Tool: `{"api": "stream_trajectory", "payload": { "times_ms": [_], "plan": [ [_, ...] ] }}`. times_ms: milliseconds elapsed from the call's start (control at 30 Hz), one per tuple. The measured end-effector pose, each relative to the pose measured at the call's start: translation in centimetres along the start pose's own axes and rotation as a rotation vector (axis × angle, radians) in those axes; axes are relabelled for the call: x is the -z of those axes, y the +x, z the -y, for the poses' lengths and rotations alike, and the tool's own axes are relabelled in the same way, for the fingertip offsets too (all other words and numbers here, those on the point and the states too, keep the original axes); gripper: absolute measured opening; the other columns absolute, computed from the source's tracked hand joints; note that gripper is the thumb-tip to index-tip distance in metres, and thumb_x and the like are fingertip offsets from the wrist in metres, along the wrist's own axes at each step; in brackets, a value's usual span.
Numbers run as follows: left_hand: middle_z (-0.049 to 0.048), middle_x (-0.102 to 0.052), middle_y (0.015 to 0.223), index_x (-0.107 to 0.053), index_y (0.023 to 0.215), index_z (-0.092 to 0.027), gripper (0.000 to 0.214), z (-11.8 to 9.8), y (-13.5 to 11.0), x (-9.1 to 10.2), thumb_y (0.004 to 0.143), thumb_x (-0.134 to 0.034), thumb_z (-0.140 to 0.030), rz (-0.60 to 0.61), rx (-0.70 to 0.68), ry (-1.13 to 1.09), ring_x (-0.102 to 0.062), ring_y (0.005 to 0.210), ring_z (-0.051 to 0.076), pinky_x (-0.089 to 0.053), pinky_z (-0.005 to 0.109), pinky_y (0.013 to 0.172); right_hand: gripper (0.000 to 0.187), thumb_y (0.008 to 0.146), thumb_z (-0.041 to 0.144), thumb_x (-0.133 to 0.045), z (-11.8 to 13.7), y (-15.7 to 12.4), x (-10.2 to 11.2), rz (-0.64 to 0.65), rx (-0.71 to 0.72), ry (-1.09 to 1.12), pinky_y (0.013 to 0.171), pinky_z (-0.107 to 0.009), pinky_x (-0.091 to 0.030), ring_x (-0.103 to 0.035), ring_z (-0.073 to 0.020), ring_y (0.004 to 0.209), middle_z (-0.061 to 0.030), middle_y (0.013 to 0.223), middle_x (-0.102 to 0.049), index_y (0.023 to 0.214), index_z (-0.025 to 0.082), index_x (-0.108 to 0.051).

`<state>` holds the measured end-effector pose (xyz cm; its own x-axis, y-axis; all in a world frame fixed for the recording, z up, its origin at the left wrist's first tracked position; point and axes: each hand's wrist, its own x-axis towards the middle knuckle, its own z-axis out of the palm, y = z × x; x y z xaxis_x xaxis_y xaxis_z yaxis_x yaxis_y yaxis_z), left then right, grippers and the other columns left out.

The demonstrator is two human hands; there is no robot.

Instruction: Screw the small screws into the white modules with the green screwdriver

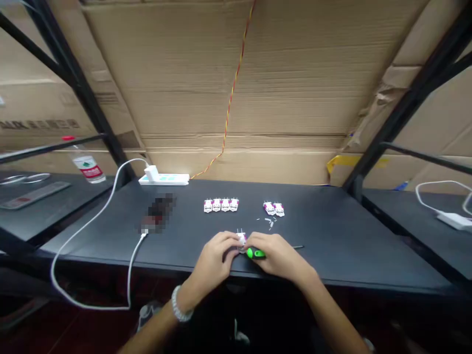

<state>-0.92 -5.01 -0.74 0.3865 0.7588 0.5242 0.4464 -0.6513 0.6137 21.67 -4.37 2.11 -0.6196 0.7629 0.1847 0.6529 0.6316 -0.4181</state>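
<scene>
Near the table's front edge, my left hand [217, 255] pinches a small white-and-purple plug [241, 237] whose two thin pins point away from me. My right hand [275, 253] is closed round a screwdriver [257, 253] with a green and black handle; its shaft sticks out to the right, below the knuckles. The right fingertips also meet the plug, hiding part of it. Beyond my hands stands a row of several similar plugs [221, 205]. A pair of plugs [274, 209] sits farther right, with several tiny white pieces [271, 223] scattered just in front.
A white power strip [164, 179] lies against the cardboard at the back. From it a white cable [88, 221] loops over the front edge to a blurred-out dark object [158, 214]. Black frame posts [391, 108] flank the table [332, 236]. A bottle [87, 164] stands at left.
</scene>
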Motion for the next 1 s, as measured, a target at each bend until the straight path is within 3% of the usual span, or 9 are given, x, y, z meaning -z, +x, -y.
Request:
{"api": "stream_trajectory", "payload": {
  "times_ms": [1000],
  "plan": [
    [0.0057,-0.079,0.116,-0.078,0.107,-0.024,0.022,0.52,-0.27,-0.43,0.099,-0.063,-0.011,-0.028,-0.091,0.072,-0.074,0.108,0.022,-0.062,0.038,0.098,0.037,0.088,0.008,-0.065,-0.01,-0.02,-0.03,0.021,-0.013,-0.052,0.079,-0.028,-0.051,-0.074,-0.0215,0.097,-0.0055,0.118,-0.074,0.118,0.027,-0.075]
  ]
}}
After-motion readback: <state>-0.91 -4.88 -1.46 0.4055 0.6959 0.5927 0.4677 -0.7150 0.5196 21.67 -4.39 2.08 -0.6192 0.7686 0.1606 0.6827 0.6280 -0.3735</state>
